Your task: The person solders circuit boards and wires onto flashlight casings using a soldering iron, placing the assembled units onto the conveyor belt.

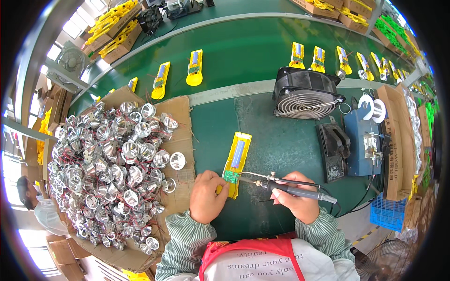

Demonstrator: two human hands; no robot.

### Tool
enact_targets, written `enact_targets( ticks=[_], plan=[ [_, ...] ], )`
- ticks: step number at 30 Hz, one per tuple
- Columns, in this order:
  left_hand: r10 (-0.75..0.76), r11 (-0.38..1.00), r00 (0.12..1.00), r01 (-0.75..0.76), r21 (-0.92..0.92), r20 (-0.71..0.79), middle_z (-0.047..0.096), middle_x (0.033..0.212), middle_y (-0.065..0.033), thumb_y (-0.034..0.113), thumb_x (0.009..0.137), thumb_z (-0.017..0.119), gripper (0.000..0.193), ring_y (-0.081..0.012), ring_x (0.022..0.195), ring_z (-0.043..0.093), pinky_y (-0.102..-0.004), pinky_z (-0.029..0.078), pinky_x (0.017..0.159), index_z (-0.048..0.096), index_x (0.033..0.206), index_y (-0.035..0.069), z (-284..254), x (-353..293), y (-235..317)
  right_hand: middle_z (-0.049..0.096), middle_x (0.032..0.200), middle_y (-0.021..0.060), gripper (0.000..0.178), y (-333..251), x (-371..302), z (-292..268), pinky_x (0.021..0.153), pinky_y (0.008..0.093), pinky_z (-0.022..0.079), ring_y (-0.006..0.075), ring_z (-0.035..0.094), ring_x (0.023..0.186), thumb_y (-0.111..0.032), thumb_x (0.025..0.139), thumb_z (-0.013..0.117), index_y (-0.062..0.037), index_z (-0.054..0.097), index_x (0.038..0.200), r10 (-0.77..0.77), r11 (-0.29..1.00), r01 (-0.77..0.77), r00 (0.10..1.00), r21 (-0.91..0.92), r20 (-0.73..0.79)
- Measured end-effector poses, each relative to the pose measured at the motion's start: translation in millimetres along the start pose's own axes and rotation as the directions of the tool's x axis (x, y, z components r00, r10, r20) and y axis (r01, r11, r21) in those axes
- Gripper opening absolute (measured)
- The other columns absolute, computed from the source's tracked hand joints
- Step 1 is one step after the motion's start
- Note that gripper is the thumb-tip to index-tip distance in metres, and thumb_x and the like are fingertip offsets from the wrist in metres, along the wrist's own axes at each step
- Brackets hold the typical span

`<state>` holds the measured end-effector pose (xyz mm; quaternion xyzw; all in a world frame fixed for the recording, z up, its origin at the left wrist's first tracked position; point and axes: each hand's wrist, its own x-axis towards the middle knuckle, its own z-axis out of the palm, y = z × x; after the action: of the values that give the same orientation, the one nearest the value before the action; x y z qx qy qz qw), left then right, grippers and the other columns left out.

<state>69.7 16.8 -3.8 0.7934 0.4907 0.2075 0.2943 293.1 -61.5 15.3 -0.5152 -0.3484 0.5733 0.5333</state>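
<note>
A yellow flashlight housing [242,138] lies on the green bench in front of me, holding a blue cylindrical battery [238,153] and a small green circuit board [231,176]. My left hand [207,196] is closed at the housing's near left side, fingertips beside the board; whatever else they pinch is hidden. In my right hand [300,199] is a soldering iron [295,191] with a thin metal solder-feed tube [253,175] fixed along it. The iron's tip and the tube's end point left and meet at the board.
Left, a cardboard sheet [180,126] bears a heap of silver reflectors [133,150] with red wires. Right stand a black fan [307,93], a black iron stand [333,150] and a blue solder feeder [361,140] with a spool. More yellow housings [194,68] line the green belt [234,47] beyond.
</note>
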Motion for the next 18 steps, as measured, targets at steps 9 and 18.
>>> enact_targets(
  ticks=[9,18],
  plan=[
    [-0.035,0.999,0.999,0.036,-0.034,0.029,0.056,0.096,-0.0143,0.008,0.073,0.067,0.018,-0.0299,0.093,0.054,-0.0370,0.044,0.078,0.064,0.090,0.002,-25.1,-16.8,9.2,0.063,0.076,0.0152,0.015,-2.3,-8.1,-7.3,0.055,0.0256,0.053,0.0165,0.064,0.064,0.000,0.080,0.062,0.0041,0.051,0.090,-0.071,0.995,0.070,0.997,-0.067,-0.011],
    [-0.003,0.992,0.999,-0.003,-0.130,-0.042,0.060,0.091,-0.0126,0.005,0.072,0.069,0.018,-0.0273,0.085,0.057,-0.0349,0.046,0.075,0.065,0.089,0.002,-4.5,-33.5,1.4,0.064,0.080,0.0085,0.017,-3.1,-9.0,-6.3,0.060,0.0231,0.053,0.0111,0.063,0.070,-0.003,0.080,0.064,0.0051,0.055,0.092,-0.049,0.999,0.049,0.999,-0.025,0.003]
  ],
)
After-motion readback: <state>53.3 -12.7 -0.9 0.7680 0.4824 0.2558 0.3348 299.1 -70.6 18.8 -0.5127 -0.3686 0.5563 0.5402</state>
